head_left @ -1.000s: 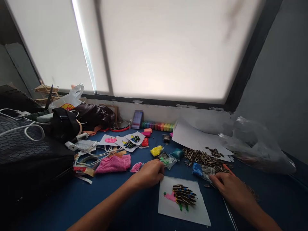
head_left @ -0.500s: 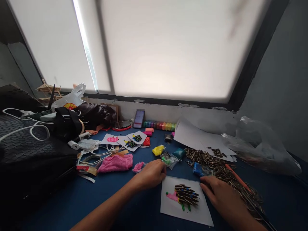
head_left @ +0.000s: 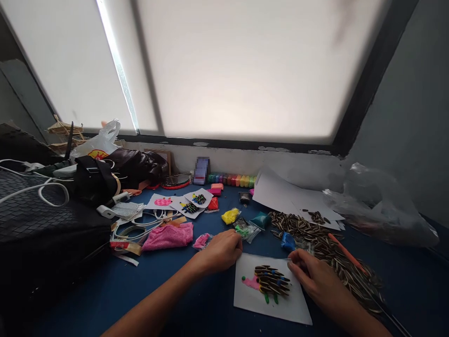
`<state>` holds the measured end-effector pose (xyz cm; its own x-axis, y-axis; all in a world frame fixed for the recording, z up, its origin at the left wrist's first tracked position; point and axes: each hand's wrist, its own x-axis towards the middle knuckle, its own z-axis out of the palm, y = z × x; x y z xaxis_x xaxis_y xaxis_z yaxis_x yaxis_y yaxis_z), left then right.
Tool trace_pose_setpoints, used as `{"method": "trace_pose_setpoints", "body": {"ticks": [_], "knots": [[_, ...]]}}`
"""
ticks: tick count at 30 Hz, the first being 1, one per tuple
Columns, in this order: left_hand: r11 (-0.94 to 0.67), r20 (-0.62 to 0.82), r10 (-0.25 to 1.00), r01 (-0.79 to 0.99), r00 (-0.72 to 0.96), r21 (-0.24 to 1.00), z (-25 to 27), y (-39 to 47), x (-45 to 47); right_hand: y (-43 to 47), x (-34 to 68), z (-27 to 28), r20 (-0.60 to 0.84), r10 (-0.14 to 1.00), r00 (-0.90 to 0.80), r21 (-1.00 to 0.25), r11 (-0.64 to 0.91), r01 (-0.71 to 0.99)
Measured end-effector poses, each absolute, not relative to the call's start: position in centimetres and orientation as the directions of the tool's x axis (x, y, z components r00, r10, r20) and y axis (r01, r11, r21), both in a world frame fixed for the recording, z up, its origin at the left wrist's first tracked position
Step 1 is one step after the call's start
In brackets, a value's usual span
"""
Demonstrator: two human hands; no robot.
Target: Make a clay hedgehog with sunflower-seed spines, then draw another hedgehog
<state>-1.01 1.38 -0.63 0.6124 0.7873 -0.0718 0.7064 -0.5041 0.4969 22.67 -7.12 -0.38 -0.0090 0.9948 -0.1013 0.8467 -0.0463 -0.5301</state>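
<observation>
Curling inward, the fingers of the left hand (head_left: 224, 248) are set at the far left corner of a white card (head_left: 247, 299), with the knuckles turned up; whether the corner is gripped there cannot be told, as the fingertips are hidden. The far right corner is pinched between the thumb and forefinger of the right hand (head_left: 317, 272), which is angled in from the lower right. Laid between the two hands, the card is seen to bear one hedgehog figure (head_left: 272, 282), made up with a pink head, two green legs and a back covered in dark seeds. Three smaller cards (head_left: 198, 213) are spread farther back, to the left. One yellow packet (head_left: 230, 216), one teal packet (head_left: 261, 220), one blue packet (head_left: 288, 241) and one red packet (head_left: 213, 204) can be counted. Beside the right hand, one orange stick (head_left: 347, 253) is laid across a heap of loose seeds (head_left: 331, 260), too many to be counted. These are borne by a dark blue table (head_left: 203, 299), where one pink cloth (head_left: 168, 236) is bunched at the left. Behind it, a broad pale blind (head_left: 245, 70) is hung
</observation>
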Motion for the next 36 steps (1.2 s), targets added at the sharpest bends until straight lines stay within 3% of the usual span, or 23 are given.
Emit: {"method": "trace_pose_setpoints", "body": {"ticks": [10,23,36], "knots": [[-0.504,-0.072,0.785,0.703,0.615,0.502,-0.7,1.5,-1.0,-7.2,22.8,-1.0,-0.285,0.957,-0.048,-0.778,-0.202,0.595],[-0.496,-0.06,0.791,0.696,0.608,0.519,-0.9,1.7,-1.0,-6.9,22.9,-2.1,-0.327,0.943,-0.055,-0.778,-0.236,0.582],[-0.319,0.034,0.88,0.534,0.474,0.783,-0.3,2.3,-0.8,-6.4,24.2,-1.2,-0.384,0.923,-0.016,-0.889,-0.365,0.277]]}}
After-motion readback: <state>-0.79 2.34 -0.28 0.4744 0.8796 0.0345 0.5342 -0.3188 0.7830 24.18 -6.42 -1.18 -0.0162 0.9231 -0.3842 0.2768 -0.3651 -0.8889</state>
